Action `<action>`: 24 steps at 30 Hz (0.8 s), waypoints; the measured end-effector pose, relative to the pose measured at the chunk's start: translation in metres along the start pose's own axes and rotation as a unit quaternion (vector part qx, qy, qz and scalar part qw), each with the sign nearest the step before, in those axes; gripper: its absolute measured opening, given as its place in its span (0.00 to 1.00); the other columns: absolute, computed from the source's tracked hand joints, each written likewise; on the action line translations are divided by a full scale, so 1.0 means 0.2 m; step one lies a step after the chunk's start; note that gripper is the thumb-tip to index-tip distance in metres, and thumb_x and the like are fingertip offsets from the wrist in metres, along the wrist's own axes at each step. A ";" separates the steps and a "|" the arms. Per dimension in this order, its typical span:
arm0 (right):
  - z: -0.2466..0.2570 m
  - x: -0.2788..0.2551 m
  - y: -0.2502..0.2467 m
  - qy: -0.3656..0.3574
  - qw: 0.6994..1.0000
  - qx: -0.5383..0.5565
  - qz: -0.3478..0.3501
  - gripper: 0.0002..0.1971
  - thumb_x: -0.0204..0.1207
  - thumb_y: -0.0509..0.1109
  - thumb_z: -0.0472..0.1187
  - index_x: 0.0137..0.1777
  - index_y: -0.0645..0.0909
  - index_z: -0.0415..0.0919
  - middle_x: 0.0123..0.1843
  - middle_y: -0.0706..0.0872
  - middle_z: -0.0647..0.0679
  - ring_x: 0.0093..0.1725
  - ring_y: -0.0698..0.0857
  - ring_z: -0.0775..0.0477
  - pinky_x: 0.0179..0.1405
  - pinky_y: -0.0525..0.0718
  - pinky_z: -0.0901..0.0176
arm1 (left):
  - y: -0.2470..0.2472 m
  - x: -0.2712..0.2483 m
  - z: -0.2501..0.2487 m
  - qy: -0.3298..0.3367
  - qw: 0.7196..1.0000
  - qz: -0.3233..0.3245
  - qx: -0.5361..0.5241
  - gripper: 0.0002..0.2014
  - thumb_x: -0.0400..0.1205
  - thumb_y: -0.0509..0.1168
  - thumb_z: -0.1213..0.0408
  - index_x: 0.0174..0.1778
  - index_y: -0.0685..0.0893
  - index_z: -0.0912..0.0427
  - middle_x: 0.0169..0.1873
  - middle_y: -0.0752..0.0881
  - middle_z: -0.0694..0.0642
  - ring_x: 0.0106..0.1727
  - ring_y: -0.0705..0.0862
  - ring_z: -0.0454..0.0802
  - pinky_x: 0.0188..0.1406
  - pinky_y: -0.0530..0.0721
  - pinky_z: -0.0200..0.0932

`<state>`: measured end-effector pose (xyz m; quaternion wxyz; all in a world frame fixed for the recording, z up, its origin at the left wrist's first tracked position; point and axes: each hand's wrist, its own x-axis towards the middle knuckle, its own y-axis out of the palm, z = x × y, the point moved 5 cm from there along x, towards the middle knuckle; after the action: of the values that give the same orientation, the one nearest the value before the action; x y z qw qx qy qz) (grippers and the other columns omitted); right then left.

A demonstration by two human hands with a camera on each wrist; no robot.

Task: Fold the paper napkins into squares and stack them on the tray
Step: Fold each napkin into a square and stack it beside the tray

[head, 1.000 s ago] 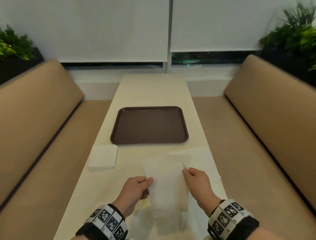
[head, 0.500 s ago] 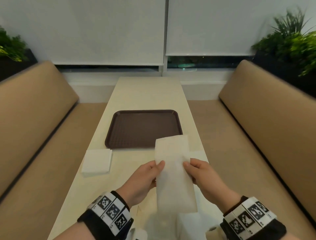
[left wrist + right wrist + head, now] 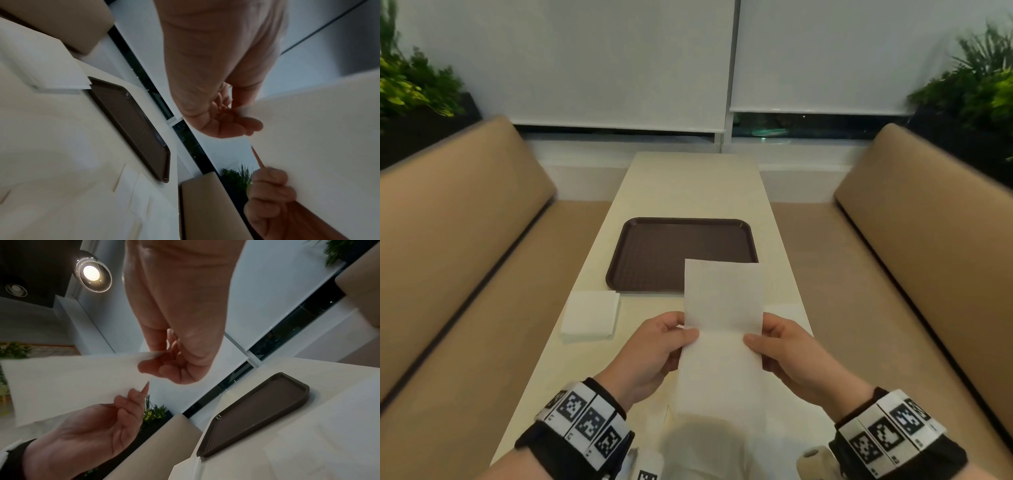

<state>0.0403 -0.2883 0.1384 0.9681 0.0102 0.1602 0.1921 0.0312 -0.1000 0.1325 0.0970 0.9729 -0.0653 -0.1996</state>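
A white napkin (image 3: 722, 329), folded to a long strip, is held upright above the table. My left hand (image 3: 671, 339) pinches its left edge at mid-height and my right hand (image 3: 767, 339) pinches its right edge. The wrist views show the same napkin (image 3: 316, 142) (image 3: 68, 382) between thumb and fingers of the left hand (image 3: 236, 116) and right hand (image 3: 164, 363). The brown tray (image 3: 654, 253) lies bare on the table beyond the hands; its near right corner is hidden by the napkin. A small stack of folded square napkins (image 3: 590, 317) lies left of the tray's near corner.
More unfolded napkins (image 3: 784, 311) lie on the cream table (image 3: 691, 185) under and right of my hands. Tan bench seats (image 3: 455, 240) run along both sides. Plants (image 3: 410, 89) stand behind the backrests, window blinds at the far end.
Both hands lifted the napkin off the table and raised it upright; it went from a loose sheet to a narrow strip. The hands now pinch it at mid-height, and the head view tilted up.
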 end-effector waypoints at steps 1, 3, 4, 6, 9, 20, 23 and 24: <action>0.01 0.00 0.01 -0.007 1.000 0.007 0.005 0.14 0.82 0.61 0.29 0.60 0.85 0.39 0.58 0.89 0.39 0.54 0.86 0.37 0.59 0.80 0.38 | -0.01 0.00 0.00 -0.002 1.000 0.008 -0.014 0.10 0.82 0.63 0.74 0.56 0.85 0.65 0.46 0.90 0.65 0.40 0.88 0.54 0.39 0.86 0.44; 0.04 0.00 0.03 -0.025 1.000 0.002 0.006 0.16 0.83 0.60 0.28 0.56 0.89 0.40 0.57 0.89 0.36 0.50 0.84 0.38 0.54 0.78 0.42 | -0.02 -0.01 -0.01 -0.005 0.999 0.023 -0.039 0.11 0.81 0.62 0.76 0.56 0.86 0.65 0.49 0.90 0.65 0.44 0.88 0.57 0.44 0.87 0.47; 0.05 0.00 0.04 -0.032 0.999 -0.012 0.002 0.17 0.82 0.60 0.28 0.53 0.90 0.41 0.56 0.89 0.36 0.49 0.83 0.38 0.52 0.78 0.43 | -0.02 -0.01 -0.02 -0.003 0.999 0.026 -0.046 0.11 0.81 0.62 0.76 0.54 0.88 0.64 0.49 0.90 0.64 0.47 0.88 0.59 0.47 0.86 0.49; 0.06 0.00 0.04 -0.042 0.998 -0.049 -0.020 0.21 0.80 0.59 0.24 0.46 0.92 0.43 0.54 0.90 0.40 0.49 0.84 0.35 0.53 0.82 0.43 | -0.03 -0.01 -0.02 -0.001 0.999 0.015 -0.051 0.13 0.81 0.62 0.78 0.46 0.90 0.60 0.40 0.90 0.59 0.40 0.86 0.57 0.40 0.83 0.46; 0.08 -0.02 0.04 -0.058 0.993 -0.090 -0.044 0.27 0.76 0.56 0.20 0.38 0.92 0.47 0.46 0.91 0.45 0.41 0.83 0.41 0.47 0.84 0.51 | -0.02 -0.03 -0.01 -0.036 0.997 0.014 -0.063 0.12 0.81 0.62 0.74 0.57 0.85 0.59 0.38 0.88 0.59 0.36 0.84 0.52 0.31 0.81 0.42; 0.10 -0.05 -0.02 -0.085 0.971 -0.172 -0.140 0.29 0.74 0.56 0.23 0.37 0.91 0.54 0.39 0.89 0.63 0.35 0.80 0.55 0.43 0.82 0.65 | 0.07 -0.06 0.05 -0.122 0.983 0.094 -0.095 0.16 0.83 0.59 0.63 0.61 0.86 0.65 0.46 0.87 0.60 0.42 0.86 0.53 0.38 0.85 0.47; 0.10 -0.06 -0.02 -0.090 0.970 -0.170 -0.151 0.28 0.74 0.55 0.22 0.38 0.91 0.52 0.37 0.89 0.64 0.32 0.79 0.63 0.39 0.80 0.73 | 0.08 -0.06 0.06 -0.123 0.985 0.075 -0.100 0.16 0.84 0.57 0.62 0.57 0.86 0.65 0.43 0.87 0.60 0.41 0.86 0.53 0.38 0.85 0.48; 0.10 -0.06 -0.01 -0.090 0.968 -0.176 -0.153 0.28 0.74 0.55 0.22 0.38 0.90 0.53 0.39 0.89 0.64 0.33 0.80 0.63 0.39 0.80 0.72 | 0.08 -0.06 0.06 -0.125 0.985 0.067 -0.102 0.17 0.84 0.55 0.60 0.59 0.85 0.64 0.43 0.87 0.60 0.40 0.86 0.53 0.38 0.84 0.47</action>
<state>0.0362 -0.2945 0.1602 0.9831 -0.1677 0.0356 0.0650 0.0144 -0.1158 0.1296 0.2005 0.9187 -0.1214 -0.3179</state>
